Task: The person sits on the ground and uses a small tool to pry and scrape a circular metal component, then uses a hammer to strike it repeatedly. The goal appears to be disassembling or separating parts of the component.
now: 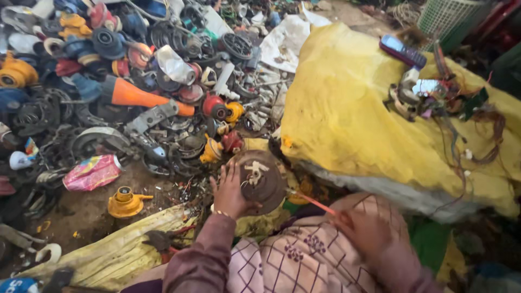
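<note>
While the left hand [230, 191] lies flat on a rusty brown disc [262, 179], fingers spread and pressed against its left edge, the disc sits low in the middle, just ahead of the person's lap, with a pale metal fitting at its centre. Right hand [362, 230], blurred, is closed around a thin orange tool [316, 202]; its tip points at the disc's right rim, and I cannot tell if it touches. Checked pink cloth covers the lap and a bangle shows at the left wrist.

All around is dirt ground heaped with scrap. To the left spreads a pile [108, 65] of dark rings, wheels, blue and yellow housings, with an orange cone [138, 96] lying across it. A crumpled pink packet [92, 172] lies on the bare earth, a yellow part [126, 202] just beside it. On the right rises a bulging yellow sack [347, 114], right behind the disc. Up on top of it rest a phone [402, 51] and a tangle of wires [450, 97] and small parts. A green basket [450, 16] stands at the far corner.
</note>
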